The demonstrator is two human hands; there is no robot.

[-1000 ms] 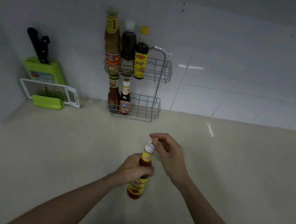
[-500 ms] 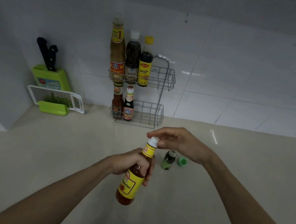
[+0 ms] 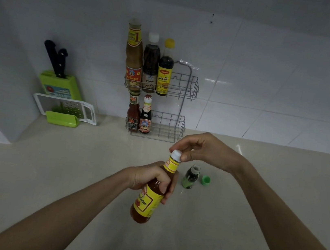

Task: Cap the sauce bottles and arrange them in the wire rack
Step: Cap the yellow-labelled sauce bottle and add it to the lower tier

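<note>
L hand (image 3: 147,177) clamped round chili sauce bottle (image 3: 149,195), R hand (image 3: 203,149) pinching its white cap (image 3: 176,155), held above counter (image 3: 45,171)

two bare forearms, no sleeves, no rings or watch, left hand (image 3: 151,178), right hand (image 3: 205,150), dark clothing at bottom edge

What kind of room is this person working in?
Most likely a home kitchen: a wire rack of sauce bottles hangs on a white tiled wall, and a knife block with a grater leaning on it stands on the pale counter.
</note>
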